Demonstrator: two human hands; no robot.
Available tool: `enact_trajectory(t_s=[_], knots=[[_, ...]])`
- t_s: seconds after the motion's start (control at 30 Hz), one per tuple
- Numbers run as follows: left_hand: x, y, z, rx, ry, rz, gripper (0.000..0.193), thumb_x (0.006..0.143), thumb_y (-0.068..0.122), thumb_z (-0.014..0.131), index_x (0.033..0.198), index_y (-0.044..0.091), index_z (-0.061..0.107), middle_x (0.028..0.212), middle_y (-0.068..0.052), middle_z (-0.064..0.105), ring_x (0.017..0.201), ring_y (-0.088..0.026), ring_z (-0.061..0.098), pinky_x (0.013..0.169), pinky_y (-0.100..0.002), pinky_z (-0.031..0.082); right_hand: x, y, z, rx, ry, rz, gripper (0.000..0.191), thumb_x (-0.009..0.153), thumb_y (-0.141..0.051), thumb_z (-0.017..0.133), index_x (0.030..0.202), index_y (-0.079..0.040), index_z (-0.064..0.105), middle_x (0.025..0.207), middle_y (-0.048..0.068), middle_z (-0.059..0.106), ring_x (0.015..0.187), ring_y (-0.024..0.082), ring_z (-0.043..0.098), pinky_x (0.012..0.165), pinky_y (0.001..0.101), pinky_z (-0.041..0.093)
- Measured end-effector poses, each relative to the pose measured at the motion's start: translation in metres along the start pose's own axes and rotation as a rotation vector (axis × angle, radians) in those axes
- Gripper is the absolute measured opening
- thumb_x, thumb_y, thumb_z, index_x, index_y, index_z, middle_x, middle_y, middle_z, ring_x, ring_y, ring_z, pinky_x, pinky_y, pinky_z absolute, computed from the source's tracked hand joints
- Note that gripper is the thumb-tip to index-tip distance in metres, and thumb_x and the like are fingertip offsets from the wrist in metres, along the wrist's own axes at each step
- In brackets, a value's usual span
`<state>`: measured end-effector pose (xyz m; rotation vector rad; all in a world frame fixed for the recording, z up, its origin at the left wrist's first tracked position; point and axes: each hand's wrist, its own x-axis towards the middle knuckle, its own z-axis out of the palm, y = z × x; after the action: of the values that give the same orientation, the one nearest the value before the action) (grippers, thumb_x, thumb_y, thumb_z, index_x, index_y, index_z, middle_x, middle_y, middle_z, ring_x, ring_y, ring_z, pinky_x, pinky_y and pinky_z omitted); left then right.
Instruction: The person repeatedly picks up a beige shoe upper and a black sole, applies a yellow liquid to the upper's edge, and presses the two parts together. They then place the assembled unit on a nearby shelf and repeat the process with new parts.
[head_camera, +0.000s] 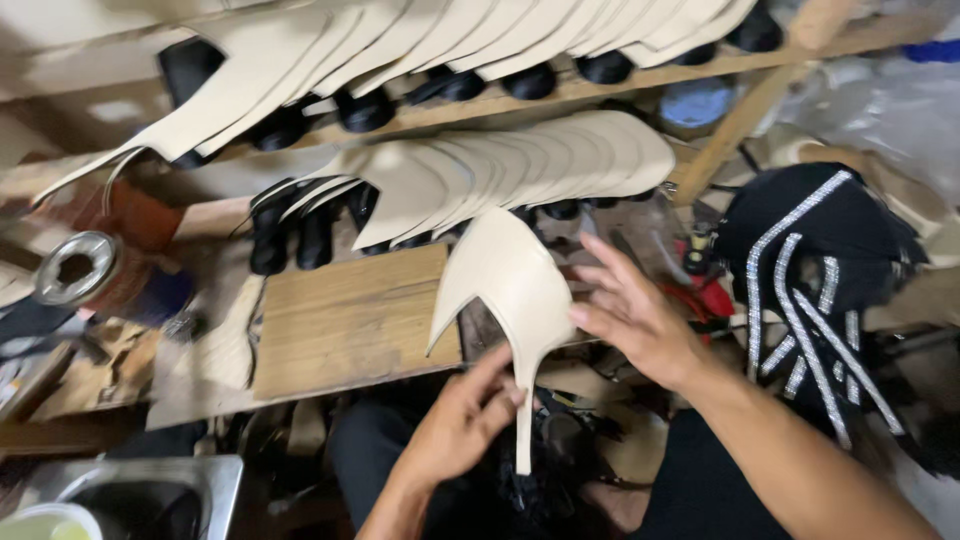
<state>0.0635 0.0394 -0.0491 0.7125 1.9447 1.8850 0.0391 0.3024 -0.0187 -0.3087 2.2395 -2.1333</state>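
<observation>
My left hand (462, 420) pinches the thin lower strip of a cream leather shoe upper (505, 275), holding it upright over the front of a wooden board (345, 315). Beside the upper's right edge, my right hand (635, 310) is spread with fingers apart and holds nothing; whether it touches the upper I cannot tell. Beyond them, two wooden rack shelves (560, 92) carry rows of black shoe lasts covered with matching cream uppers (520, 165).
A black bundle with rhinestone strips (815, 270) hangs at the right. A roll of tape (75, 265) lies at the left edge. A metal basin (150, 495) sits at bottom left. Red tools and scraps (705, 290) clutter the area behind my right hand.
</observation>
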Motion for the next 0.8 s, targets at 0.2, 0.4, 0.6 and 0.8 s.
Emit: enact_trajectory(t_s=[0.2, 0.4, 0.6, 0.8], knots=[[0.018, 0.019, 0.028, 0.563, -0.31, 0.048, 0.05, 0.09, 0.005, 0.066, 0.139, 0.011, 0.061, 0.094, -0.02, 0.073, 0.084, -0.037, 0.07, 0.074, -0.042, 0.054, 0.002, -0.014, -0.035, 0.282, 0.132, 0.209, 0.097, 0.08, -0.004, 0.074, 0.162, -0.009, 0.022, 0.123, 0.02, 0.069, 0.112, 0.023, 0.067, 0.096, 0.0375, 0.053], [0.058, 0.027, 0.057, 0.548, -0.368, 0.083, 0.05, 0.081, -0.001, 0.064, 0.129, 0.009, 0.067, 0.101, -0.019, 0.075, 0.087, -0.035, 0.073, 0.078, -0.04, 0.058, -0.063, -0.026, -0.095, 0.286, 0.341, 0.018, 0.101, 0.078, 0.008, 0.072, 0.164, -0.005, 0.02, 0.121, 0.019, 0.071, 0.11, 0.022, 0.069, 0.098, 0.0368, 0.053], [0.107, 0.029, 0.128, 0.566, -0.411, 0.204, 0.038, 0.085, 0.007, 0.068, 0.123, 0.009, 0.07, 0.107, -0.015, 0.077, 0.096, -0.029, 0.076, 0.083, -0.036, 0.058, -0.194, -0.025, -0.18, 0.273, 0.786, -0.183, 0.104, 0.078, 0.015, 0.068, 0.166, -0.005, 0.016, 0.135, 0.019, 0.062, 0.118, 0.024, 0.065, 0.104, 0.0384, 0.051], [0.134, 0.04, 0.187, 0.623, -0.286, 0.374, 0.044, 0.085, 0.014, 0.072, 0.127, 0.004, 0.065, 0.123, -0.018, 0.068, 0.112, -0.032, 0.066, 0.091, -0.038, 0.053, -0.338, -0.013, -0.243, 0.126, 1.289, -0.348, 0.098, 0.084, 0.018, 0.066, 0.169, -0.003, 0.021, 0.154, 0.022, 0.054, 0.131, 0.029, 0.063, 0.108, 0.0409, 0.055]])
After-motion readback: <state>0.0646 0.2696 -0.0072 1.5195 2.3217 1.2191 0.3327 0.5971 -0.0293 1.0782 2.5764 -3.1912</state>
